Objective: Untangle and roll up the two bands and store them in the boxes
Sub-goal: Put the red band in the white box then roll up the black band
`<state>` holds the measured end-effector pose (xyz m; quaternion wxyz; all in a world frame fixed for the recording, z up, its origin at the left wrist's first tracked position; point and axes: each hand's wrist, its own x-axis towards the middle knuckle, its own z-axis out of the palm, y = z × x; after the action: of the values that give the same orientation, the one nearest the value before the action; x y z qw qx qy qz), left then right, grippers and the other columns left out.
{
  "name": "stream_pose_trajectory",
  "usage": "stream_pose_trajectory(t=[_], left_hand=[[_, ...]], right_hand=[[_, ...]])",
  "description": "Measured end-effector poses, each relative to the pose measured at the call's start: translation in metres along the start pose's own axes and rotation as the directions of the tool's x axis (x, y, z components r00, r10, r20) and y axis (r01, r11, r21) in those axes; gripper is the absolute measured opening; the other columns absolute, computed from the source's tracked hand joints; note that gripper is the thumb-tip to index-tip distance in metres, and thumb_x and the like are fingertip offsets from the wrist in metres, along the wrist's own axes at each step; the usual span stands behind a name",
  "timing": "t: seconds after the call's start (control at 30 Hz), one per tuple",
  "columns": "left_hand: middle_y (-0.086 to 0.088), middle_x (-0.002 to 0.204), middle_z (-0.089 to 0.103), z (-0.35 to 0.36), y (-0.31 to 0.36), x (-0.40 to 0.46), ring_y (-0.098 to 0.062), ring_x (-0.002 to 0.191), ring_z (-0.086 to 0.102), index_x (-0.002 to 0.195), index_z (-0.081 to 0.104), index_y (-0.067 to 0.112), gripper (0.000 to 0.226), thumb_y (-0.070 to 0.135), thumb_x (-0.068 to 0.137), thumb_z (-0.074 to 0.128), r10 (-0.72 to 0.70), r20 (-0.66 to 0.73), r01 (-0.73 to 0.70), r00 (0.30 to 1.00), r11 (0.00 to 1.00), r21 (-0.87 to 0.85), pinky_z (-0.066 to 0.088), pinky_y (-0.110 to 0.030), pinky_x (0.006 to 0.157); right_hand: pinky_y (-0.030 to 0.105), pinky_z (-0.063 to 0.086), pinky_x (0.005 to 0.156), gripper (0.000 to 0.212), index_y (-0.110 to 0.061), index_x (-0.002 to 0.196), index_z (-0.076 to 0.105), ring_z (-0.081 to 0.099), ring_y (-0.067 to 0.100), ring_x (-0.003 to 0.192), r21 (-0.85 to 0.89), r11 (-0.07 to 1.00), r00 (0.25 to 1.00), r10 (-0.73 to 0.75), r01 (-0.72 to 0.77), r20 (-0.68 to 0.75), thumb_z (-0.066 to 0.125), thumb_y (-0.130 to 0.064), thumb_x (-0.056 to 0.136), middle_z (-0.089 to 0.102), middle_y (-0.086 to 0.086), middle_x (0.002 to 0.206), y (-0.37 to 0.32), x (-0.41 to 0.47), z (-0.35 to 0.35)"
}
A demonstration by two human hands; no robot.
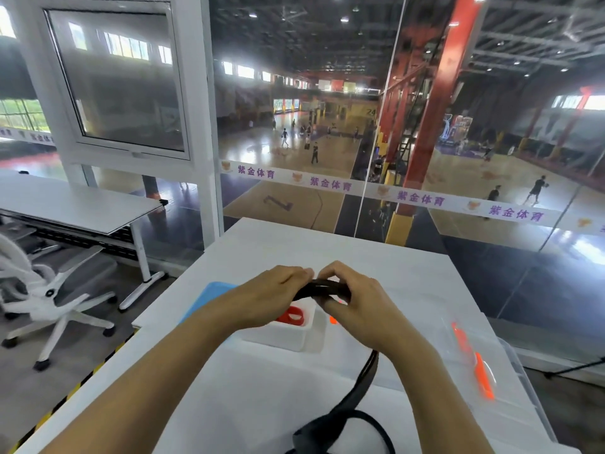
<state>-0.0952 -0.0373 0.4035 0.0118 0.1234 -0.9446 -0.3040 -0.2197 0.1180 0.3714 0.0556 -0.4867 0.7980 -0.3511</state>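
Head view: both hands meet over the white counter [294, 250], pinching a black flat rubber band [322, 289] between them. Left hand [273, 294] grip is clenched on the band's near-left end; right hand [355, 301] grip is clenched on the coiled part, fingers curled over it. The rest of the black band drops behind the right wrist, runs down the counter & ends in loose loops at the bottom edge, partly cut off by the frame.

Under the hands sits a white open rectangular box [288, 337]; inside it a red rolled band [293, 316], mostly hidden by the left hand. A blue flat piece [212, 291] shows left of the box, largely covered by the left forearm; can't tell what it is. Right of the box, a clear plastic container [510, 371] w/ orange clips, hard to make out; a small orange spot by the right hand is too hidden to identify.

Beyond the glass wall, a sports hall. Strip on the glass [422, 198] reads "紫金体育", repeated. "24" shows on a far wall.
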Motion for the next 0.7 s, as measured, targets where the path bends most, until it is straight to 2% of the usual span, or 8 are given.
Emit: stream_pose_trajectory(t=[0.07, 0.17, 0.23, 0.33, 0.43, 0.5, 0.57, 0.7], left_hand=[[0.014, 0.100, 0.060, 0.000, -0.003, -0.004, -0.012, 0.086, 0.057, 0.114, 0.059, 0.029, 0.024, 0.045, 0.105, 0.044, 0.021, 0.098, -0.011, 0.995, 0.995, -0.099, 0.047, -0.021, 0.077], [0.010, 0.089, 0.061, 0.001, -0.008, -0.002, -0.014, 0.076, 0.057, 0.107, 0.062, 0.029, 0.013, 0.037, 0.102, 0.052, 0.022, 0.144, -0.025, 0.989, 1.000, 0.018, 0.049, -0.029, 0.072], [0.012, 0.084, 0.058, 0.005, -0.009, -0.001, -0.009, 0.069, 0.053, 0.103, 0.062, 0.027, 0.020, 0.032, 0.106, 0.043, -0.009, 0.118, 0.012, 0.993, 1.000, -0.026, 0.046, -0.027, 0.069], [0.006, 0.083, 0.066, 0.013, -0.007, -0.003, -0.017, 0.064, 0.061, 0.095, 0.059, 0.023, 0.030, 0.034, 0.108, 0.034, -0.030, 0.040, 0.033, 0.999, 0.995, -0.090, 0.053, -0.030, 0.063], [-0.005, 0.090, 0.074, 0.030, -0.006, 0.000, -0.024, 0.071, 0.069, 0.102, 0.057, 0.016, 0.033, 0.037, 0.108, 0.032, -0.057, -0.112, 0.028, 0.992, 0.968, -0.250, 0.059, -0.037, 0.075], [-0.012, 0.094, 0.075, 0.043, -0.003, 0.003, -0.027, 0.079, 0.073, 0.106, 0.055, 0.013, 0.029, 0.033, 0.108, 0.034, -0.106, -0.119, 0.030, 0.987, 0.858, -0.513, 0.060, -0.045, 0.083], [-0.006, 0.091, 0.078, 0.054, 0.000, 0.007, -0.028, 0.084, 0.075, 0.108, 0.056, 0.016, 0.024, 0.029, 0.106, 0.036, -0.166, -0.084, 0.062, 0.982, 0.717, -0.694, 0.059, -0.047, 0.088], [-0.004, 0.082, 0.080, 0.067, 0.000, 0.012, -0.022, 0.078, 0.076, 0.106, 0.068, 0.008, 0.037, 0.025, 0.100, 0.035, -0.307, -0.043, 0.137, 0.951, 0.538, -0.832, 0.060, -0.041, 0.082]], right_hand=[[0.032, 0.054, 0.079, 0.011, -0.039, 0.107, 0.066, 0.063, 0.009, 0.084, -0.026, 1.000, 0.998, -0.001, 0.002, 0.059, 0.069, -0.032, 0.098, 0.070, -0.013, 0.090, 0.008, 0.001, -0.003], [0.032, 0.054, 0.083, 0.012, -0.040, 0.107, 0.072, 0.063, 0.009, 0.087, -0.025, 1.000, 0.990, -0.008, 0.012, 0.143, 0.067, -0.032, 0.100, 0.071, -0.015, 0.092, 0.015, -0.003, -0.005], [0.021, 0.051, 0.079, 0.014, -0.041, 0.112, 0.070, 0.063, 0.006, 0.087, 0.018, 1.000, 0.991, -0.015, 0.012, 0.133, 0.064, -0.033, 0.102, 0.070, -0.024, 0.092, 0.018, -0.008, -0.003], [0.018, 0.048, 0.077, 0.021, -0.042, 0.122, 0.063, 0.060, 0.004, 0.086, 0.026, 1.000, 0.998, -0.019, 0.018, 0.053, 0.057, -0.031, 0.106, 0.066, -0.027, 0.093, 0.020, -0.010, 0.005], [0.016, 0.044, 0.084, 0.037, -0.044, 0.139, 0.053, 0.059, -0.005, 0.097, 0.092, 0.996, 0.996, -0.001, 0.009, -0.084, 0.055, -0.025, 0.106, 0.064, -0.025, 0.111, 0.016, -0.015, 0.022], [0.017, 0.044, 0.091, 0.059, -0.049, 0.150, 0.037, 0.057, -0.004, 0.103, 0.112, 0.994, 0.992, 0.002, 0.012, -0.123, 0.061, -0.026, 0.101, 0.058, -0.023, 0.122, 0.011, -0.023, 0.037], [0.018, 0.046, 0.096, 0.079, -0.053, 0.156, 0.022, 0.056, -0.002, 0.112, 0.100, 0.995, 0.993, 0.035, -0.024, -0.114, 0.067, -0.034, 0.094, 0.051, -0.022, 0.131, 0.005, -0.032, 0.053], [0.019, 0.047, 0.089, 0.064, -0.047, 0.157, 0.026, 0.055, 0.001, 0.104, -0.019, 0.996, 0.972, 0.081, -0.087, -0.220, 0.058, -0.038, 0.103, 0.052, -0.012, 0.127, 0.006, -0.035, 0.070]])
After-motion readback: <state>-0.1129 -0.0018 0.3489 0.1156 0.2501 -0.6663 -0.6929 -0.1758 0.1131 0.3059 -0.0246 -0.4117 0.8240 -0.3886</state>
